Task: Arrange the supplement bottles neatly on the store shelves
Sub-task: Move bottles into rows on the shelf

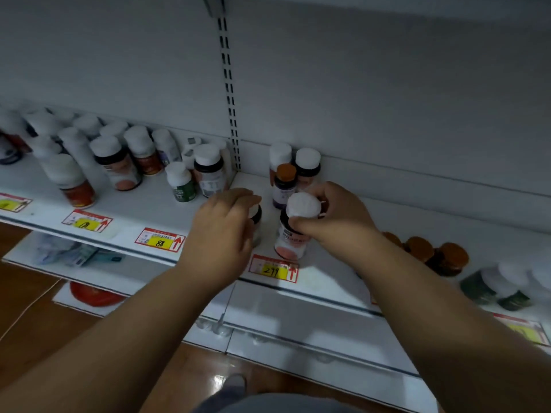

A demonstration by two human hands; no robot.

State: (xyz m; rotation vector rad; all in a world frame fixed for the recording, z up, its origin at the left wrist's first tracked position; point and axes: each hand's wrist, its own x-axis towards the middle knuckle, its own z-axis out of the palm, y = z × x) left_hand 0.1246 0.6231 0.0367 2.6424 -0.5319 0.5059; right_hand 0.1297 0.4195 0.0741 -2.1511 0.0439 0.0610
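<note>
My right hand [337,217] grips a white-capped supplement bottle [293,236] just under its cap; the bottle stands near the front edge of the white shelf [334,275]. My left hand [222,231] is curled over a second white-capped bottle [255,216] beside it, hiding most of that bottle. Right behind them stand a purple bottle with an orange cap [284,186] and two white-capped bottles [307,165] against the back panel.
Several white-capped bottles [119,162] crowd the shelf's left section. Orange-capped bottles [438,257] and dark green ones [492,287] lie on their sides at the right. Price tags [272,269] line the front edge. Lower shelves [298,323] and a wood floor lie below.
</note>
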